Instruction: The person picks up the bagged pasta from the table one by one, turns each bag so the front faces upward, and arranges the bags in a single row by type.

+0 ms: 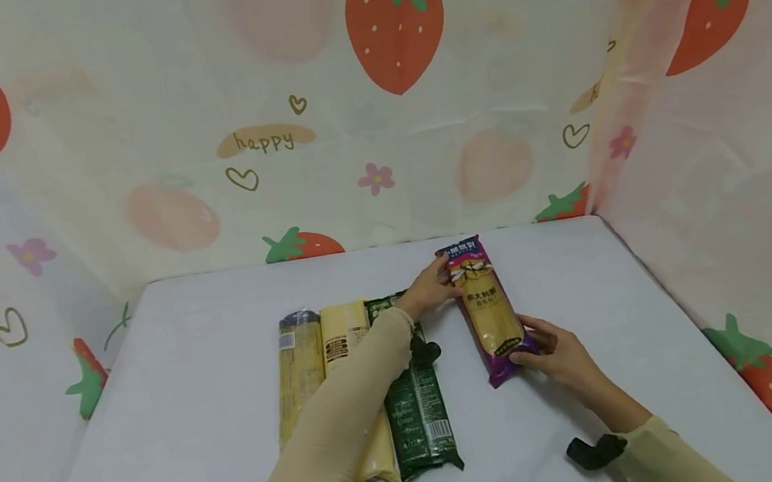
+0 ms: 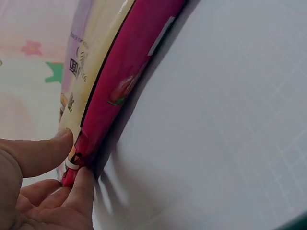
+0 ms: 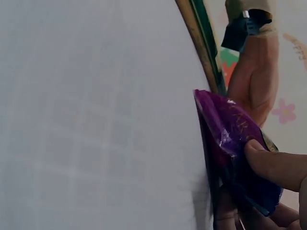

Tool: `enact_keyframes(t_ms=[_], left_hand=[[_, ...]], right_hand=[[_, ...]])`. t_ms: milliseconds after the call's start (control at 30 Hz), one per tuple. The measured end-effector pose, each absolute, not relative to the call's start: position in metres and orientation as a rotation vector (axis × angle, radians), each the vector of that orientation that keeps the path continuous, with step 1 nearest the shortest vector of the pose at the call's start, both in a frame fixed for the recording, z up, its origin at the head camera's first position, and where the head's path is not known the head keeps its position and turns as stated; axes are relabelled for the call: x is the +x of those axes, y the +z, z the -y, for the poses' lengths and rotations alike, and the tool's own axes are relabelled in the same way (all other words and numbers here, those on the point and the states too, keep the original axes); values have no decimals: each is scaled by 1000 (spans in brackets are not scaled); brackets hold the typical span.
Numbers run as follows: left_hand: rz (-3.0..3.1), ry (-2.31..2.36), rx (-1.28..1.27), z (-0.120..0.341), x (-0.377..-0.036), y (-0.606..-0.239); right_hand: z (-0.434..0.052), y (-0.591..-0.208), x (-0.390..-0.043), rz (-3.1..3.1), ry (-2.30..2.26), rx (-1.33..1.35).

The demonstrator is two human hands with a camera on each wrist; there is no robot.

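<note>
A purple pack of spaghetti (image 1: 486, 301) with a see-through front lies between both hands at the right of the row. My left hand (image 1: 428, 290) grips its far end, thumb on the front face and fingers at the edge and underside, as the left wrist view shows. At the near end, my right hand (image 1: 561, 354) pinches the purple wrapper corner; in the right wrist view the thumb (image 3: 273, 165) presses on top and the other fingers go beneath. The pack's magenta side (image 2: 112, 91) faces the left wrist camera, close over the white cloth.
Left of the held pack, side by side, lie a dark green pack (image 1: 419, 422), a pale yellow pack (image 1: 343, 323) and a clear pack of noodles (image 1: 296, 356). My left forearm crosses over them. A white cloth (image 1: 207, 375) covers the table; strawberry-print curtains (image 1: 372, 130) stand around it.
</note>
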State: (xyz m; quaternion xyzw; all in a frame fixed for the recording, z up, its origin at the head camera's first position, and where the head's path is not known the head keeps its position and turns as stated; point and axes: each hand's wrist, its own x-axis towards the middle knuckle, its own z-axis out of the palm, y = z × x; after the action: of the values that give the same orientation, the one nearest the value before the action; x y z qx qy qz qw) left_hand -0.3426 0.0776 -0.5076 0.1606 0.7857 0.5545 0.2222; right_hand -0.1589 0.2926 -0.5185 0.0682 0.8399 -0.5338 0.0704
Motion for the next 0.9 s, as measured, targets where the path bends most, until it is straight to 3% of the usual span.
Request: enact_keyframes(t_ms=[400, 900], left_hand=[[-2133, 1535, 487, -64, -342, -505], [-2276, 1356, 693, -6, -339, -478]], right_hand=[[-293, -516, -158, -2759, -1316, 76], [-270, -495, -150, -2837, -1244, 81]])
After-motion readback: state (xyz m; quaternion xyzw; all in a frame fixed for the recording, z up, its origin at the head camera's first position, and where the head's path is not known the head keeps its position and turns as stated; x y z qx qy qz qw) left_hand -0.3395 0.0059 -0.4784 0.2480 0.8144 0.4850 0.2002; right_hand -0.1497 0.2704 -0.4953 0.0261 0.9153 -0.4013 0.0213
